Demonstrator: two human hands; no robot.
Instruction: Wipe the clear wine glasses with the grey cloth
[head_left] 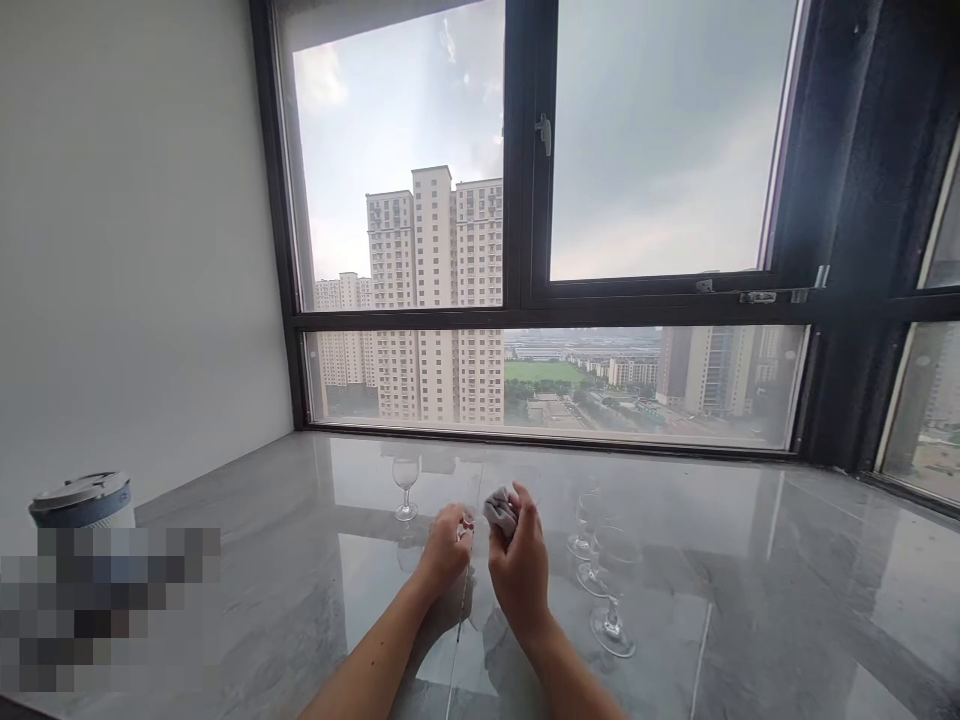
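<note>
Marble counter [750, 560] beneath high-rise window [660, 150]

- Daylight only, from the window [540, 230] ahead; overcast sky, soft and even.
- Polished counter [750, 580] mirrors the panes: broad pale glare patches.
- My forearms are backlit, near sides darker; shadows faint.
- Clear glasses [611, 585] nearly vanish against the sheen.
- Wide-angle bend: frame uprights lean at the edges.
- Pixelated block lower left; elsewhere sharp.

grey cloth [500, 510], grey veined marble counter [750, 560]
</note>
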